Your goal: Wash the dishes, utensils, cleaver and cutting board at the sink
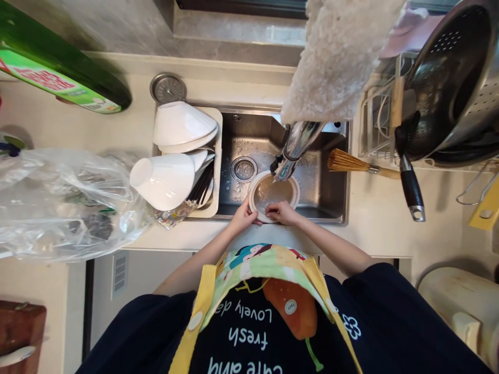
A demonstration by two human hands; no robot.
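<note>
Steady the bowl level at the sink's near edge, below the tap, left hand clamped on its near-left rim. Work gently with right hand at the near rim, cannot tell whether pinching anything.

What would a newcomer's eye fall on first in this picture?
Probably the shaggy white cloth, which hangs large at the upper right of centre, above the faucet. Next, perhaps, the big green bottle in the upper left corner. Then the eye may drop to the sink, where the left hand holds the rim of a pale bowl and the right hand is at its near side.
</note>
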